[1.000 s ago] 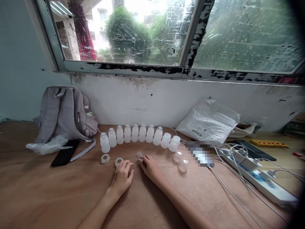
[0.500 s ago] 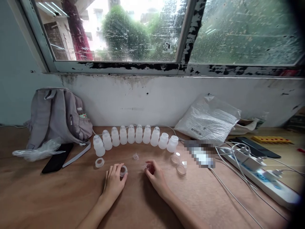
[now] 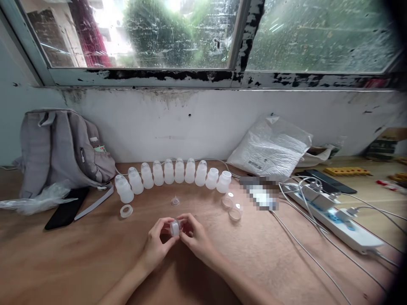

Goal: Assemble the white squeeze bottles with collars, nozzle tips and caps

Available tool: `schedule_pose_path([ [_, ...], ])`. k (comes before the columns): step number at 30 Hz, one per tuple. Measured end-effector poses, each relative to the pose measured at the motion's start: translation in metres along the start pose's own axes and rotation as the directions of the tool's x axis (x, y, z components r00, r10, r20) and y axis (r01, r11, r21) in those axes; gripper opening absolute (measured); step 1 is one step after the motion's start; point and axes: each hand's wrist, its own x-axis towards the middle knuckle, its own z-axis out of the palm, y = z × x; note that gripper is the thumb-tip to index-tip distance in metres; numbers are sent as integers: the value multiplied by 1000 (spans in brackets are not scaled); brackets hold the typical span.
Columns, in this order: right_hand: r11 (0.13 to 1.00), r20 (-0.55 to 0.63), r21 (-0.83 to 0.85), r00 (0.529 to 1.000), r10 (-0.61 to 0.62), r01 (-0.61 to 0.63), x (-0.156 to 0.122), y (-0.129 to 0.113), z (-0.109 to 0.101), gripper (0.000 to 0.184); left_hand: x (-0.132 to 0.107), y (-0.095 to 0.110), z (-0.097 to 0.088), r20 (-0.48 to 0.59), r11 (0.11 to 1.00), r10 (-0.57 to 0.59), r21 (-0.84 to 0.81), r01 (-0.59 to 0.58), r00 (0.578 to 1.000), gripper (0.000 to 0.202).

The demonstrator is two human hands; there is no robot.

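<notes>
In front of me, my left hand (image 3: 156,241) pinches a translucent bottle collar ring (image 3: 174,228) between thumb and fingers, tilted on its side. My right hand (image 3: 194,237) meets it from the right, its thumb and fingers closed on a clear bottle nipple that they mostly hide. Whether the nipple sits inside the ring I cannot tell. Just beyond lies another clear nipple (image 3: 175,201), on the table. A second collar ring (image 3: 126,211) is farther left. Two clear round caps (image 3: 235,213) lie to the right.
A curved row of frosted baby bottles (image 3: 168,173) stands behind, the two rightmost without clear tops. On the left are a grey backpack (image 3: 63,148) and a black phone-like slab (image 3: 66,209). A power strip (image 3: 337,220) with trailing cables occupies the right, near a plastic bag (image 3: 270,148).
My hands have come together: the ring in my left hand is lifted and turned on its side, and my right hand has moved left to it with the nipple. The camera view has shifted slightly.
</notes>
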Motion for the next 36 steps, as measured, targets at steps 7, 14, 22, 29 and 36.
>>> schedule_pose_path([
  [7,924,77,353,989,125,-144,4,-2,-1,23,0,-1,-3,22,1000,-19,12,18,1000,32],
  [14,954,8,261,988,151,-148,5,1,0,23,-4,1,-2,105,999,-4,-48,9,994,33],
  [22,932,103,277,972,212,-233,5,5,0,26,-5,5,0,14,980,80,183,-81,997,32],
  [29,968,74,176,983,170,-180,4,5,1,24,-4,10,1,30,996,-54,69,52,998,22],
  [36,999,87,-9,995,44,-43,0,5,2,15,-3,7,2,13,996,-80,33,80,997,16],
])
